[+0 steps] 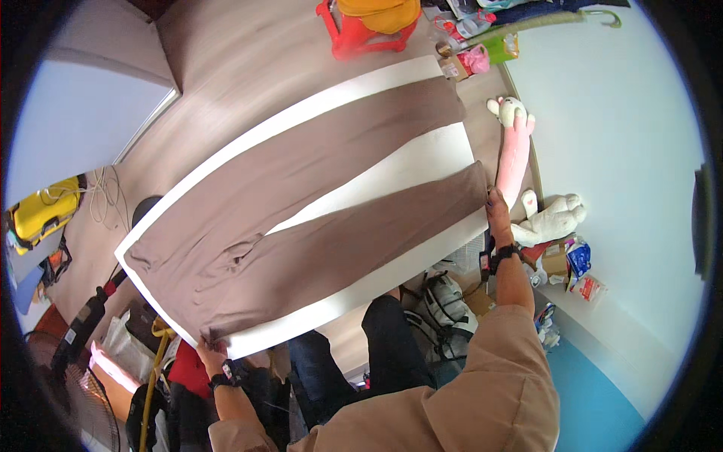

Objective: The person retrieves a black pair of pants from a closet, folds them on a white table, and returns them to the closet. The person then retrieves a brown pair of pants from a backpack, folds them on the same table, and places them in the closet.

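A pair of brown trousers point(331, 264) lies spread over a long white board point(407, 166), its legs parted and reaching toward the right. Small creases show around the crotch and the waist. At the near left corner, my left hand point(212, 357) pinches the edge of the waist. My right hand point(498, 218) is closed on the hem of the nearer leg at the board's right end; the fingertips are partly hidden. The farther leg lies untouched along the back of the board. Each wrist wears a dark band.
Beyond the board stands a red stool point(369, 34) with an orange cloth. Along the right wall lie a long pink plush toy point(514, 158) and a white plush toy point(553, 218). A grey backpack point(448, 309) sits by my legs. A yellow case point(47, 212) and a fan point(68, 392) are at left.
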`<state>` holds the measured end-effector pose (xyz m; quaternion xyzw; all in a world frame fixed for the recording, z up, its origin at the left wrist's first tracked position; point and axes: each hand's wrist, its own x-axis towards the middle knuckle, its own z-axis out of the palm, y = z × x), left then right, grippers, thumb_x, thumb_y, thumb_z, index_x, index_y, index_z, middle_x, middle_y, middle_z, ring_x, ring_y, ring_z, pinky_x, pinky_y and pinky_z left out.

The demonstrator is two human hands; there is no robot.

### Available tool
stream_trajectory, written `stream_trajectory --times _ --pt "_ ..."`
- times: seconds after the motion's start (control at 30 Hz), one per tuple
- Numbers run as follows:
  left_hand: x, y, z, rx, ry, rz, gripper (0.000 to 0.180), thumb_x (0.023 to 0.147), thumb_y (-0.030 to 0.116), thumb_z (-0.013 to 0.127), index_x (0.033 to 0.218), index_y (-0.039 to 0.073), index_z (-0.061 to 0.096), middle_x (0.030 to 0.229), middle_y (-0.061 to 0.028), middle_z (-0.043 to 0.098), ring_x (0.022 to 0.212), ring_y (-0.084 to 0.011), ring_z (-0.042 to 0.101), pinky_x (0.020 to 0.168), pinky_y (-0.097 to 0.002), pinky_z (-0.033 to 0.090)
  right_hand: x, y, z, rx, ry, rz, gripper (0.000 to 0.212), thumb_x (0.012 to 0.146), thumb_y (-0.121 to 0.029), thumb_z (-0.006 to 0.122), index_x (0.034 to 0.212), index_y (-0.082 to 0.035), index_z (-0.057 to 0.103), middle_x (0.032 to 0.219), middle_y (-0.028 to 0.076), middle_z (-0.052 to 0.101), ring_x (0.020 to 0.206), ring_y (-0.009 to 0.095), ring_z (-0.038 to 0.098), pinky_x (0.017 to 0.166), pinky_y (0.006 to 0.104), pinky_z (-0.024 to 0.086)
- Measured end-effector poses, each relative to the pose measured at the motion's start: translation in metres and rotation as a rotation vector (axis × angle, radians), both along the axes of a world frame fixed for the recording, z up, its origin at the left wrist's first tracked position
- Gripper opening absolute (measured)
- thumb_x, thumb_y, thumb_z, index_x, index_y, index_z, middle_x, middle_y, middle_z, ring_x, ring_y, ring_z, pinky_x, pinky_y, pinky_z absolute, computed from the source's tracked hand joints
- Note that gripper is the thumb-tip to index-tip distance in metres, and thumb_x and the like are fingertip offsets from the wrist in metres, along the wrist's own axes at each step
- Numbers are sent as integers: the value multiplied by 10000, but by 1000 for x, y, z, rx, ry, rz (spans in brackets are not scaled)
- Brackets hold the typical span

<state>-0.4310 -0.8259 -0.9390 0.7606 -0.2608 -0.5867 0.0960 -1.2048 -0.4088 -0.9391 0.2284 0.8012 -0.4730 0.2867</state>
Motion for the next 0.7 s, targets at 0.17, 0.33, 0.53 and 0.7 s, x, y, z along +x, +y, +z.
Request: stream_trajectory --times 0.17,0.33,0.53,0.7 --pt "-32 -3 38 -291 -395 -997 180 872 118 483 909 10 622 715 -58 597 571 -105 539 477 -234 440 -10 -10 1 67 -88 165 375 884 -366 545 1071 -49 614 875 -19 600 732 110 500 663 237 365" --pt "-18 -11 30 -48 -79 -132 123 874 57 493 794 -1 566 666 -3 531 583 -84 534 513 -217 465 -11 -16 -4 -78 15 103 268 859 -284 590 895 -24 644 802 -7 572 740 107 489 678 251 371" --pt "9 -14 24 -271 -102 168 108 812 115 590 718 105 536 587 17 495 506 -92 500 452 -186 401 -12 -7 7 82 170 234 180 857 -212 600 814 -37 608 693 -28 524 632 79 438 578 245 367" --pt "47 -16 76 -477 -245 -248 186 865 246 567 877 61 549 854 -34 542 763 -120 539 622 -223 493 -13 -4 54 144 177 240 163 836 -220 636 897 -73 606 659 -40 507 525 63 435 444 223 334"
